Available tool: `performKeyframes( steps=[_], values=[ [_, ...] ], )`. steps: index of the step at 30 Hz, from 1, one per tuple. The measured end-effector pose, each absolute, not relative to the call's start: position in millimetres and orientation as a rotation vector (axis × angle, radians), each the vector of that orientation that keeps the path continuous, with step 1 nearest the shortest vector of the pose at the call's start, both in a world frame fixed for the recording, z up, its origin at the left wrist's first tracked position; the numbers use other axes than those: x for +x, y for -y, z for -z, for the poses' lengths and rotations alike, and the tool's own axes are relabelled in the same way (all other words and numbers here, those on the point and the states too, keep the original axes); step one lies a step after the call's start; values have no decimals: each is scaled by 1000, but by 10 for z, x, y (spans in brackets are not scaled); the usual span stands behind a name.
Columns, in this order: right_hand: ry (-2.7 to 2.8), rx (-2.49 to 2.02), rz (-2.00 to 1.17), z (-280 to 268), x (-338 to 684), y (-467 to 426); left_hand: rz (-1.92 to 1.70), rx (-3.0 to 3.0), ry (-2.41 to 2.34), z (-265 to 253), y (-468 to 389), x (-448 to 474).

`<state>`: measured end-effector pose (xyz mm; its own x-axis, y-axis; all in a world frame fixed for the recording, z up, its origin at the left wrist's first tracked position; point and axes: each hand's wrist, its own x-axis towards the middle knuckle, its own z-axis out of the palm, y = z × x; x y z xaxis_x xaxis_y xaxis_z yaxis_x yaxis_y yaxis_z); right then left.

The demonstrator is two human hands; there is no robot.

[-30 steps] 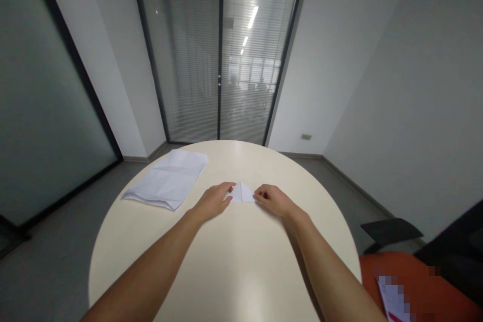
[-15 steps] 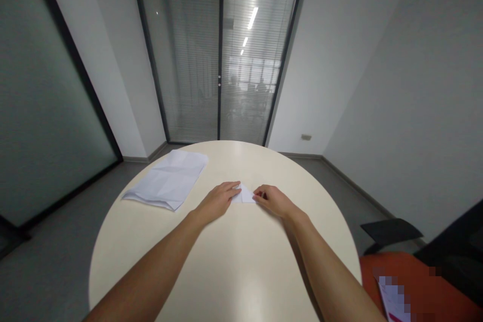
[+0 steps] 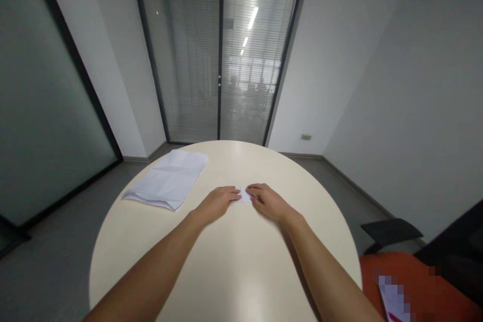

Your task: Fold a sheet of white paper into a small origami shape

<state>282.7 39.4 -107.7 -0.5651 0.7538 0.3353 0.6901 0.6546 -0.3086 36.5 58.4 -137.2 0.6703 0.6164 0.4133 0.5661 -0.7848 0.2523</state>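
Note:
Between my hands a small folded piece of white paper point(image 3: 245, 195) lies on the table, with a crease or layer edge running through its middle. My left hand point(image 3: 217, 204) rests on its left end, fingers stretched out and lying on the paper. From the right, my right hand point(image 3: 270, 204) reaches over the other end, its fingers extended and laid down on the paper. Both ends of the folded paper are hidden under the fingers. Neither hand is wrapped around anything.
A stack of creased white sheets point(image 3: 169, 178) lies on the round cream table point(image 3: 222, 261), at its far left. A red chair point(image 3: 422, 287) with a black armrest point(image 3: 392, 231) stands at the right, a partly blurred item on its seat. Beyond the table is a glass door point(image 3: 188, 60) with blinds.
My right hand has moved slightly left, its fingers going from a pinch at the paper's right corner to lying over it. The paper's pointed top no longer shows. My left fingers have shifted slightly down.

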Motion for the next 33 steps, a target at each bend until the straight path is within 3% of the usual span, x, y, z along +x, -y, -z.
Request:
performKeyframes(
  steps=[11,23,33],
  values=[
    [2539,-926,-110,1269,2634,-478,-777,2733,-995,1230,-457,393],
    [2532,-1125,-441,1097,2829,-436,-580,2819,-1155,1089,-349,460],
    [2548,-1097,-536,934,3022,-438,-565,2893,-1141,1118,-346,487]
  ],
)
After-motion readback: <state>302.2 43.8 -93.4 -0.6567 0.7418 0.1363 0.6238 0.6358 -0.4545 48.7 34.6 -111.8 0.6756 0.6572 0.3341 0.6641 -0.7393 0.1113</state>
